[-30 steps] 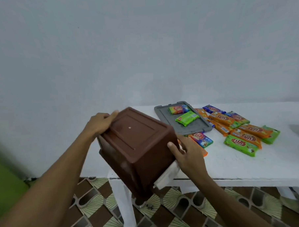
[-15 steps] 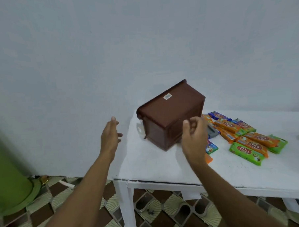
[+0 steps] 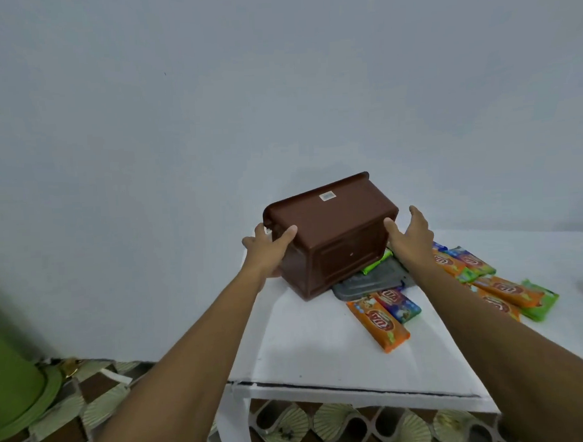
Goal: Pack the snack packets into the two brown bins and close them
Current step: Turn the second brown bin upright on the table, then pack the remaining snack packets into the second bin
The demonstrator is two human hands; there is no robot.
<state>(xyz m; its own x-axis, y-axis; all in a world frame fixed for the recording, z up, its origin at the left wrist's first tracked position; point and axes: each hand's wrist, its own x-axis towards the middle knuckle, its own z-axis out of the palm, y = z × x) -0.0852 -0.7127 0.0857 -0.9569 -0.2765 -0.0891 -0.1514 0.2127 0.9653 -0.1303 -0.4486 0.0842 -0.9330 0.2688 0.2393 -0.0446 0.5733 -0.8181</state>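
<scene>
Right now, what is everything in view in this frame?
brown bin: one, brown, on its side, table's back left
lid: one, grey, on table, partly under the bin
snack packets: at least seven, orange, blue, green, on table right of bin
table: one, white, centre right
container: one, green, on tiled floor, far left
left hand: one, grips the bin's left end
right hand: one, open, thumb against bin's right end
</scene>
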